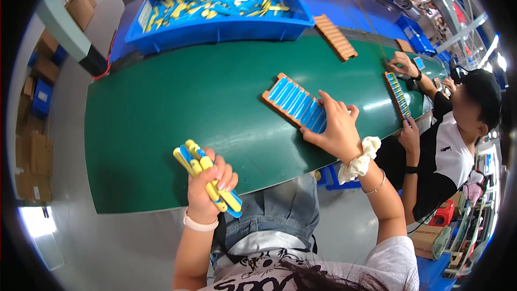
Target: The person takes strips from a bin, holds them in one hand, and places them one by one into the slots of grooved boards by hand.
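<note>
My left hand (pixel 207 186) is closed round a bundle of several yellow and blue plastic handles (pixel 197 163) above the table's near edge. The handles point in slightly different directions, and the fingers cover part of them. My right hand (pixel 336 129) arches over the right end of an orange-brown slotted tray (pixel 273 101), its fingers apart. The thumb lies by the tray's near edge, the forefinger by its far edge. Several slim blue pieces (pixel 293 101) lie side by side in the slots. Whatever is under the right palm is hidden.
A blue bin (pixel 215 35) full of blue and yellow pieces stands at the back of the green table (pixel 156 108). Another slotted tray (pixel 336 37) lies to its right. On the right, a co-worker's hands (pixel 404 64) are at a filled tray (pixel 397 94).
</note>
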`<state>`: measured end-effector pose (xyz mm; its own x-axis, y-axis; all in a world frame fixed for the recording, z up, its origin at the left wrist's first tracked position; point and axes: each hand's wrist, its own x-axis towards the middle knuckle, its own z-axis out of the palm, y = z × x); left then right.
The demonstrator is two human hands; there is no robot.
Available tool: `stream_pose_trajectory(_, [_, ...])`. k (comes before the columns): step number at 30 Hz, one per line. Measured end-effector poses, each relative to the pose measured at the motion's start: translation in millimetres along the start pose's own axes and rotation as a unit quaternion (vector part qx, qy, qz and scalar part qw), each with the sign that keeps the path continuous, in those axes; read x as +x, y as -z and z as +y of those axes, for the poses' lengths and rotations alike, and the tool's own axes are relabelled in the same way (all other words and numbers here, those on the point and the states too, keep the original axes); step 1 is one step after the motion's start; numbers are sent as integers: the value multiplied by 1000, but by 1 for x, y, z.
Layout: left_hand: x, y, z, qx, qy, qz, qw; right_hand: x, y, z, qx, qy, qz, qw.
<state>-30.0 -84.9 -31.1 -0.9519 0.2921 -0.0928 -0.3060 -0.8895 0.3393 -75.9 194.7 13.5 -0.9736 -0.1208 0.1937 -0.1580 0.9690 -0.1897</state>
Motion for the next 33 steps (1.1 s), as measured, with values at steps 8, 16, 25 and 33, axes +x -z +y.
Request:
stream_pose_trajectory(8, [-2,2,1,24,-13,5,1000,69,-6,120,90,-139,8,986])
stream_pose_trajectory(16, [-3,8,1,3,-29,-3,1000,153,-37,172,-54,-168,89,980])
stream_pose_trajectory(25, [4,7,0,-34,-45,-2,998,70,28,147,498,-284,25,819])
stream_pose_trajectory(33, [7,5,-2,-51,-86,19,995,-71,1,2,215,-46,60,974])
